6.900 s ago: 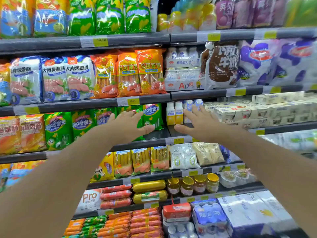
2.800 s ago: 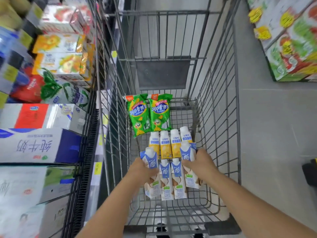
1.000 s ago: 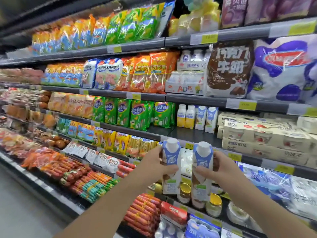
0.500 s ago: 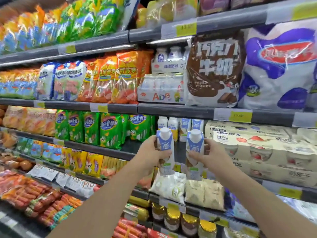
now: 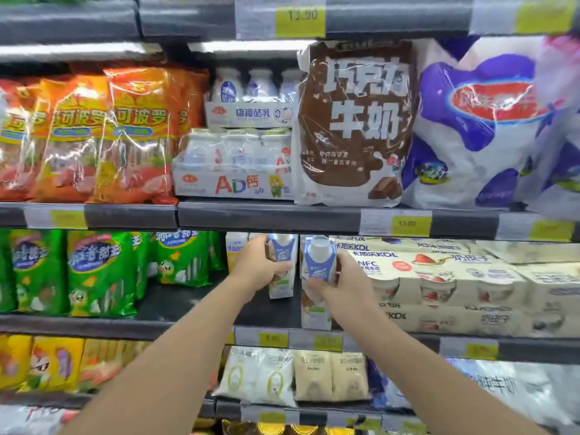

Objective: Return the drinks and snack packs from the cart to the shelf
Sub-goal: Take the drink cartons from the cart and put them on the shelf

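Note:
My left hand (image 5: pixel 255 266) grips a blue-and-white drink carton (image 5: pixel 282 271) and holds it upright inside the middle shelf (image 5: pixel 175 301). My right hand (image 5: pixel 340 281) grips a second blue-and-white drink carton (image 5: pixel 318 262) just to its right, its white cap toward me. A white-and-yellow drink bottle (image 5: pixel 233 249) stands at the back of the shelf behind my left hand. Green snack packs (image 5: pixel 100 271) stand on the same shelf to the left. The cart is out of view.
Cream yoghurt multipacks (image 5: pixel 439 277) fill the shelf to the right of the cartons. The shelf above carries orange sausage bags (image 5: pixel 131 136), bottled milk packs (image 5: pixel 235 164) and a brown chocolate milk bag (image 5: pixel 354 120). Small pouches (image 5: pixel 292 378) sit on the shelf below.
Both hands have carried the two cartons from in front of the shelf edge up and in, onto the middle shelf. The view has come closer to the shelf.

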A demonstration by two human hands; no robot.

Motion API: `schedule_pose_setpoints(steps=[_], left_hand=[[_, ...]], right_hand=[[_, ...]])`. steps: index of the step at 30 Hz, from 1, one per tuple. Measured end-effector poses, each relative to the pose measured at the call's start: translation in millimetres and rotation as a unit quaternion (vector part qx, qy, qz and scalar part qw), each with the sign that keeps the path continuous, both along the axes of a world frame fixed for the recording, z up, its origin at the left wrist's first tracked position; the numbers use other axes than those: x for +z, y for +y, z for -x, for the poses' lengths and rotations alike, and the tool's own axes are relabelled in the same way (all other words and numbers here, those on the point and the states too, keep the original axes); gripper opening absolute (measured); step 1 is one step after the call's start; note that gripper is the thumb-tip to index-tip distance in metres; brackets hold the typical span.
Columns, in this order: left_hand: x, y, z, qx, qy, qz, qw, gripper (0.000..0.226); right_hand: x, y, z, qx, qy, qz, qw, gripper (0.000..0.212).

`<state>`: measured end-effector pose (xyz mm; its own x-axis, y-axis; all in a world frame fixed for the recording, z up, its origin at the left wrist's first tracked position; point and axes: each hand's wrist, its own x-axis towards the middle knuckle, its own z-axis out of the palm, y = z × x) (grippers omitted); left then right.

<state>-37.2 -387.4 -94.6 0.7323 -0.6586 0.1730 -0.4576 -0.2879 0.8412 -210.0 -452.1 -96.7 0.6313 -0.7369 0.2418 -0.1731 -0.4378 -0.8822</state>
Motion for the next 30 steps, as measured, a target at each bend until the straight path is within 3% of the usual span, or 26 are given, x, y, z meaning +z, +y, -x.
schedule_pose_setpoints(steps=[5, 12, 20, 25, 30], left_hand=[[-13.6, -1.2, -25.2, -0.005, -0.014, 0.003, 1.0, 0.045], [-18.0, 2.9, -35.9, -0.046, -0.058, -0.012, 0.997, 0.042], [-30.8, 3.2, -38.4, -0.078, -0.039, -0.033, 0.996, 0.043], [-30.4, -0.7, -37.0, -0.074, -0.04, -0.026, 0.996, 0.033], [-27.1, -4.0, -31.4, -0.074, -0.035, -0.024, 0.996, 0.033]], right_hand=[[-0.8, -10.4, -45.6, -0.086, 0.01, 0.024, 0.996, 0.029], [-6.6, -27.2, -71.3, -0.11, 0.071, 0.069, 0.989, 0.032], [-11.9, -34.3, -78.8, -0.142, 0.112, 0.094, 0.979, 0.049], [-8.4, -43.3, -86.3, -0.156, 0.17, 0.099, 0.968, 0.042], [-2.3, -51.5, -88.3, -0.147, 0.169, 0.094, 0.97, 0.03]])
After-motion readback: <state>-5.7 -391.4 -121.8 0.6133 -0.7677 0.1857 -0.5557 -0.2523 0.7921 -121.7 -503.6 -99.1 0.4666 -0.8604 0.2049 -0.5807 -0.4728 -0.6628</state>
